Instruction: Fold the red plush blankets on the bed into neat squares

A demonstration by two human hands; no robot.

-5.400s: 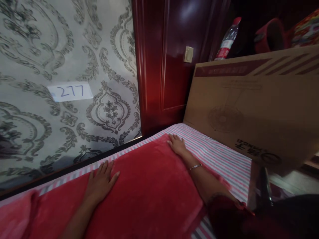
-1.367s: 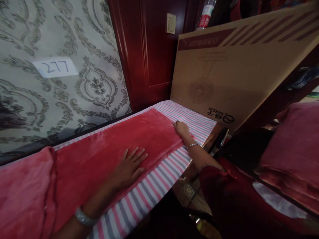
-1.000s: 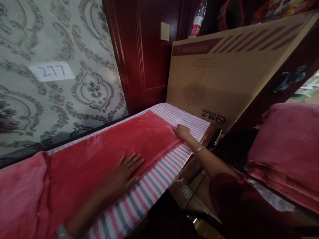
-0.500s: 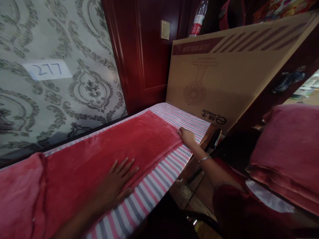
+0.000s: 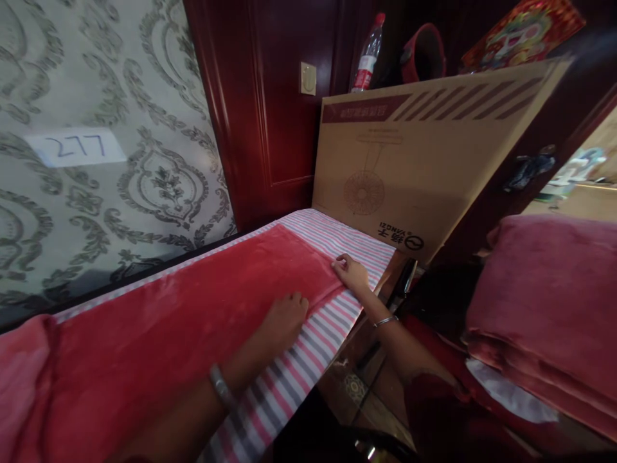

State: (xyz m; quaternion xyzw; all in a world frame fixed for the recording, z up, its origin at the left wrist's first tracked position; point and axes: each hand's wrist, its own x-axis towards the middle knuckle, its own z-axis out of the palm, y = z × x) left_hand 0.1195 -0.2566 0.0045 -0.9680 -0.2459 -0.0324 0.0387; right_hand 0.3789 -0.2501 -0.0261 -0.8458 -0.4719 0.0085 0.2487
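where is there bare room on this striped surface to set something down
Bare striped cover shows between the red blanket's end and the cardboard box, and in a thin strip along the near edge. The blanket's near corner is crowded: the left hand and right hand are both there.

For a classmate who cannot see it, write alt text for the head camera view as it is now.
Two bare hands press on a red fleece blanket spread over a pink-and-grey striped sheet: the left hand at its near edge, the right hand at its far corner. Behind stand a cardboard fan box and patterned wallpaper bearing a label reading 277.
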